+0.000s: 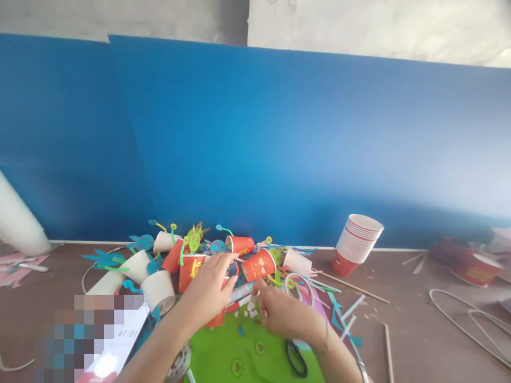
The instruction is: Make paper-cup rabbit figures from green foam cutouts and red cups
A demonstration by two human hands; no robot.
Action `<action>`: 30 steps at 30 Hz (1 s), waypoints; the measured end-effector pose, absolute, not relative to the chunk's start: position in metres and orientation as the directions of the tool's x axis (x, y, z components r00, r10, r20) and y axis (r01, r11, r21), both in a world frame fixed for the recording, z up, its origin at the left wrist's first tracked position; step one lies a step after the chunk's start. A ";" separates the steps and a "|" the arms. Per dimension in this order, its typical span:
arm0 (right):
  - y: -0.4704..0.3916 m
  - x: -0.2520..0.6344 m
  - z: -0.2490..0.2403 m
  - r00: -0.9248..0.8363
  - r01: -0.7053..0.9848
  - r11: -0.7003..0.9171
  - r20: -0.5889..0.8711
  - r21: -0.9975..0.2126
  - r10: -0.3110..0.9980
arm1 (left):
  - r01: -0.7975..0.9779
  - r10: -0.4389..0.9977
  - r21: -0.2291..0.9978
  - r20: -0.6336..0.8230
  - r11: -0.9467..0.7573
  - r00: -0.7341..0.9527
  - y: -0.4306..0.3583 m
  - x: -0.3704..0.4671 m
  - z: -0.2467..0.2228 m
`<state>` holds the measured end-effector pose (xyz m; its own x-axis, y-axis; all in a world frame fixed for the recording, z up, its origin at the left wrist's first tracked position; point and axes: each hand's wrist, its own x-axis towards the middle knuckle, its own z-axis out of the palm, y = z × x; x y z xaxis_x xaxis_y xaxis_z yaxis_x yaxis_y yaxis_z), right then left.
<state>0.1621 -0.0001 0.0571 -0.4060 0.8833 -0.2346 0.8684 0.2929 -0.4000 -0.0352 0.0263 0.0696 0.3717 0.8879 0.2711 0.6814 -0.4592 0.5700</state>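
Observation:
My left hand (211, 284) is curled around a red paper cup (216, 318), which shows below the palm and between thumb and fingers. My right hand (279, 308) is closed just to the right, thumb and index finger bent together. Whatever its fingertips hold is hidden or too small to name. Small white bits (251, 307) lie by those fingertips on a green sheet (223, 351). Behind my hands, red paper cups (258, 265) and white ones (158, 290) lie in a heap, several with blue and green cut-out figures (195, 239) attached.
A stack of paper cups (357, 239) leans at the back right. Wooden sticks (387, 351), a pale cord (455, 314) and paper strips lie on the brown table. A black loop (296, 359) and a tape roll (179, 363) are near the front. A lit phone screen (120, 340) is at left.

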 end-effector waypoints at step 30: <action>0.007 0.156 0.068 -0.230 0.503 0.109 -0.011 -0.857 0.973 | 0.094 0.962 0.989 -0.137 0.118 0.235 0.029 -0.001 0.040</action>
